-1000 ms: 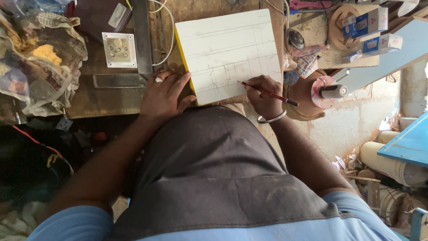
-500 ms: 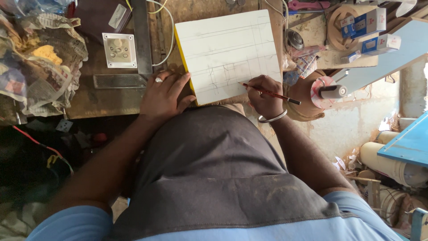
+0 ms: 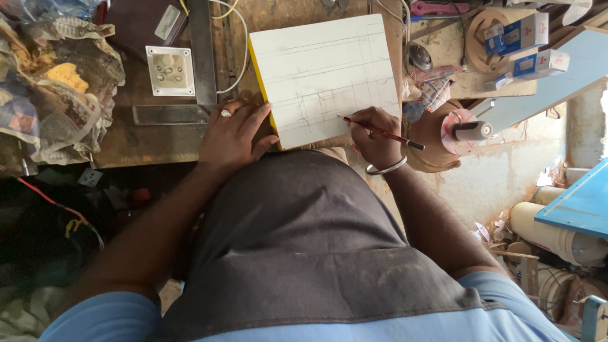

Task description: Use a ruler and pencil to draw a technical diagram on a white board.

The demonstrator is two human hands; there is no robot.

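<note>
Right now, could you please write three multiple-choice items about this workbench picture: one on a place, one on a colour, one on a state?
1. Where does the left hand rest?
A. at the left edge of the white board
B. on the crumpled newspaper
C. on the blue panel

2. What colour is the thin side edge of the white board?
A. green
B. yellow
C. black

3. How is the pencil held?
A. lying loose on the bench
B. tucked behind the switch plate
C. gripped in the right hand, tip on the board

Answers: 1 A, the fingers press beside the board's edge. 2 B, a yellow strip runs along its left side. 3 C, the tip meets the drawn lines.
</note>
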